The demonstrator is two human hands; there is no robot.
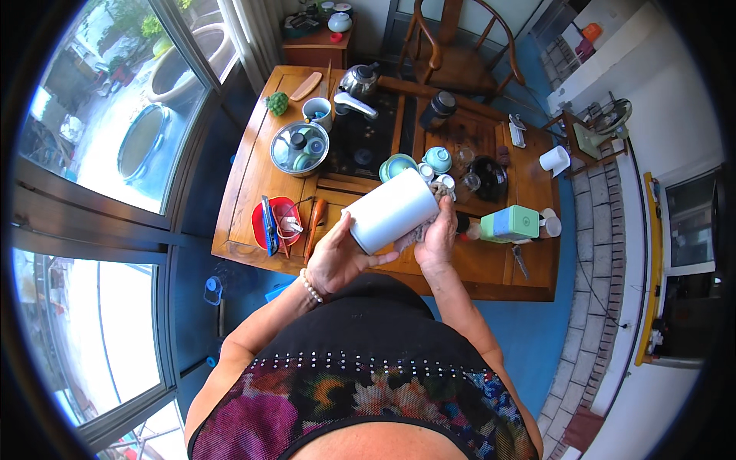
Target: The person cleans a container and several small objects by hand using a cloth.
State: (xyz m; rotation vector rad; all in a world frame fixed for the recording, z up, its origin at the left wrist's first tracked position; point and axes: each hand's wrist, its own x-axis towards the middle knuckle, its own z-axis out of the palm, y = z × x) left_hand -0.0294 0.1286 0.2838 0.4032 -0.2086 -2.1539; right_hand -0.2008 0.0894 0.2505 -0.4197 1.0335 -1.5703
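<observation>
A plain white cylindrical canister (394, 211) lies tilted between my hands, above the near part of the wooden table (241, 230). My left hand (336, 261) cups its lower left end, thumb along the side. At the other end, my right hand (437, 238) presses a crumpled greyish cloth (415, 234) against the canister. Just beyond the canister are a celadon teapot (438, 160), a green bowl (399, 167) and small white cups (425, 171), partly covered by it.
To the left are a red tray (260, 221) with a blue utility knife (268, 227), an orange-handled tool (316, 224) and a glass-lidded pot (299, 148). A steel kettle (359, 80) and dark jar (439, 109) stand farther back. A green box (510, 223) and paper roll (554, 158) are right.
</observation>
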